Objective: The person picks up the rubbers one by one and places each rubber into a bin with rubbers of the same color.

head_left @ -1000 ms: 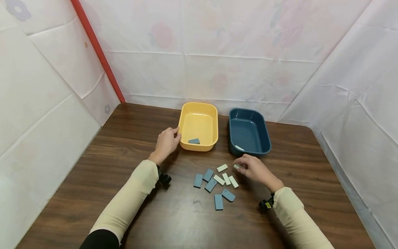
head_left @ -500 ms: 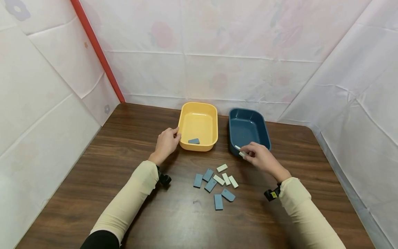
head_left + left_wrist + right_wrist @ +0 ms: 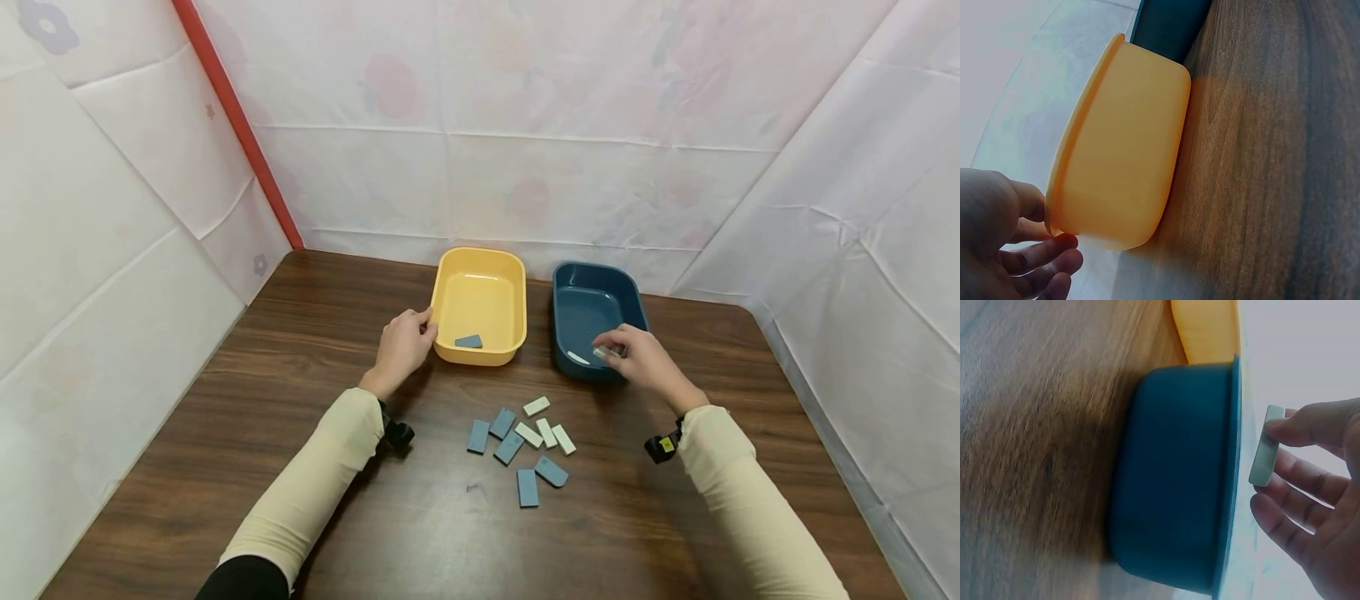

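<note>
My left hand [image 3: 403, 346] pinches the near left rim of a yellow plastic tub [image 3: 483, 296], thumb and fingertips on either side of the lip in the left wrist view. One blue-grey block [image 3: 468, 342] lies inside that tub. Over the near end of a dark blue tub [image 3: 592, 304], my right hand [image 3: 647, 360] holds a small pale green block [image 3: 1267, 450] between thumb and fingers, just above the rim in the right wrist view. Another pale block [image 3: 577, 357] lies on the dark blue tub's floor.
In front of the tubs, several blue-grey blocks [image 3: 528, 487] and several pale green blocks [image 3: 536, 407] lie scattered on the brown wooden table [image 3: 360, 517]. A white patterned sheet [image 3: 480, 167] hangs behind the table, with a red pole [image 3: 240, 125] at left.
My right hand has lifted the pale block from the table by the loose pile and carried it up and right over the dark blue tub. The left hand has stayed at the yellow tub.
</note>
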A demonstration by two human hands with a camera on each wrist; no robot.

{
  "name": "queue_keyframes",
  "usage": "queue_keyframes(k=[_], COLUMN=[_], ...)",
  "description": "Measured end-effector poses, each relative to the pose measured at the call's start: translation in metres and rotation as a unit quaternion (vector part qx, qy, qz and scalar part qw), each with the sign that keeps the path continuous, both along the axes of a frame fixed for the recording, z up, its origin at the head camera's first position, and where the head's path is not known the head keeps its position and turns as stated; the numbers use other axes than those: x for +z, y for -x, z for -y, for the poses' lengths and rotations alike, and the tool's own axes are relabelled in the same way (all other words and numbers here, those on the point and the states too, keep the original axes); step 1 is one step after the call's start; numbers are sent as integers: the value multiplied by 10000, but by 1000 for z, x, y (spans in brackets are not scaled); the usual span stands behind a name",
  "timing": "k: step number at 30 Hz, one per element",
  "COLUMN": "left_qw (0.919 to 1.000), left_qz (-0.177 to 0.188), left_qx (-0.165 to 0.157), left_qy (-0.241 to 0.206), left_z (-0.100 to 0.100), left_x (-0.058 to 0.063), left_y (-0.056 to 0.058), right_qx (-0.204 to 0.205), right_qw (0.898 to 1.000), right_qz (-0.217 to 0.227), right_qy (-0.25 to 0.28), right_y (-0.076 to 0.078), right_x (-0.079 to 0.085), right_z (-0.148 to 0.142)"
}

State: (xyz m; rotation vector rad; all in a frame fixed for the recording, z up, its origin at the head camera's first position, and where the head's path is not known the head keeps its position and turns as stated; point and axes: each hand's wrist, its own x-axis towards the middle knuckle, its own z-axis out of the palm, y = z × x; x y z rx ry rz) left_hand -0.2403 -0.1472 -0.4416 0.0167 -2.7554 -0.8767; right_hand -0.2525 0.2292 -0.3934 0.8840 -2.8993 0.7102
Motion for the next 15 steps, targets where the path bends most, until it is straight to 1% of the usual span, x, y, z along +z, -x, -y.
queue_keyframes(k=[8,11,15], left_qw=[10000,10000,10000], left_qz=[78,87,55], left_qx=[29,35,15], left_qy=[5,24,32], left_z=[0,0,0], left_x=[1,0,0], left_y=[0,0,-1], right_qx=[-502,-673,-748], right_qw=[9973,9955,9942], right_qz=[521,660,762], right_qy=[114,53,-130], right_y=[16,22,30], right_x=[-10,-14,-18], right_z=[-4,-4,-3])
